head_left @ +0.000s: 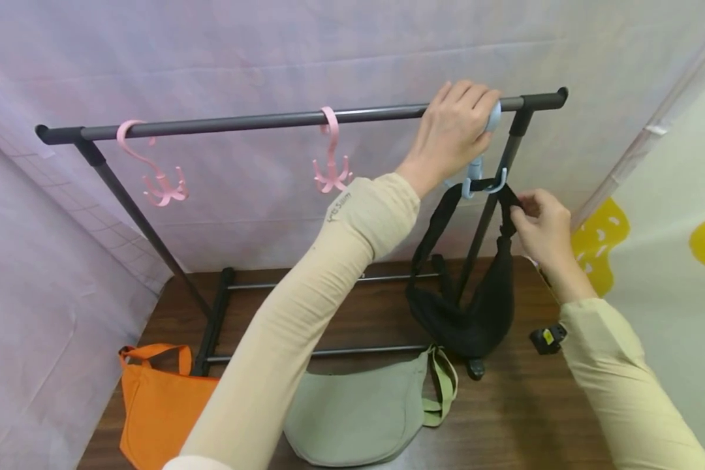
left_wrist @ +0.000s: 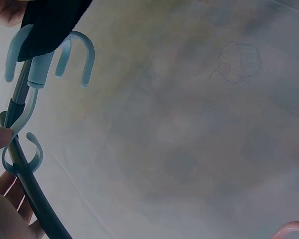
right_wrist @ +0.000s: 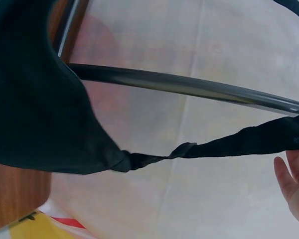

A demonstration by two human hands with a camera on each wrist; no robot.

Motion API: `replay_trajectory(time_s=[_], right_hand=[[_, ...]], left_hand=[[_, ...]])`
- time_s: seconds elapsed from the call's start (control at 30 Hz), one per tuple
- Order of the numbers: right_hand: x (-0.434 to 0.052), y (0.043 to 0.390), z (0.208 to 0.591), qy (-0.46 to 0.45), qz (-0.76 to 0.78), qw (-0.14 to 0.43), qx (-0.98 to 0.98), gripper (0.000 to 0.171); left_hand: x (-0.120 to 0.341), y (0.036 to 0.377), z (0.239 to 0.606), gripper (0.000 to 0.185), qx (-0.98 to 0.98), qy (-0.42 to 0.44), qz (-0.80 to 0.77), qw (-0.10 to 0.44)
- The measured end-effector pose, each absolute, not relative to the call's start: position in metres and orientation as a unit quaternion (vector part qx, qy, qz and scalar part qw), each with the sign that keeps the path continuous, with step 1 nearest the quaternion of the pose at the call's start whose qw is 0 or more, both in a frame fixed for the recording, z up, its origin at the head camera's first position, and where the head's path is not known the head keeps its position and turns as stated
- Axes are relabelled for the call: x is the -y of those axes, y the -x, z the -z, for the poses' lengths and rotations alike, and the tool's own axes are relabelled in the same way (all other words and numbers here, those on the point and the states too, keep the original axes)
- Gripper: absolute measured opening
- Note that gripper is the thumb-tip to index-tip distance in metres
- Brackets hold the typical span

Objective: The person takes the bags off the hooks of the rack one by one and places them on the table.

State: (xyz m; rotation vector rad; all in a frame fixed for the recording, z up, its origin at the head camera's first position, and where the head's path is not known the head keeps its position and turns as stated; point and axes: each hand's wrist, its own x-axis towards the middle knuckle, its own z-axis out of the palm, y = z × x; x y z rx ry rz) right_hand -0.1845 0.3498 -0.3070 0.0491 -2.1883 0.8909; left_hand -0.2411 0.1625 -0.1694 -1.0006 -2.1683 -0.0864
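Black bag (head_left: 476,313) on blue hook (head_left: 480,176), right hand (head_left: 543,225) pinching strap (head_left: 508,202)

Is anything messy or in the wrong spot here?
Yes. The orange bag and green bag lie on the wooden table under the rack, while two pink hooks hang empty. Only the black bag hangs, from the blue hook.

Head view looks down; wrist views, seemingly close, share the rail (head_left: 270,121).
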Motion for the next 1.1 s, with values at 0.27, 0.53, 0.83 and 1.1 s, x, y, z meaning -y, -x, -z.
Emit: replay_trajectory(time_s=[0.27, 0.53, 0.83, 1.1], right_hand=[[-0.351, 0.181, 0.278, -0.039, -0.335, 0.431, 0.837, 0.014], [-0.341, 0.184, 0.251, -0.065, -0.322, 0.445, 0.833, 0.014], [-0.323, 0.179, 0.212, -0.078, -0.299, 0.47, 0.827, 0.018], [-0.313, 0.174, 0.191, -0.084, -0.285, 0.497, 0.816, 0.019]], left_hand=[[-0.166, 0.245, 0.171, 0.041, 0.847, 0.383, 0.044, 0.366], [-0.162, 0.25, 0.17, 0.042, 0.854, 0.374, 0.036, 0.36], [-0.166, 0.249, 0.165, 0.042, 0.858, 0.369, 0.027, 0.358], [-0.17, 0.247, 0.163, 0.041, 0.856, 0.37, 0.033, 0.36]])
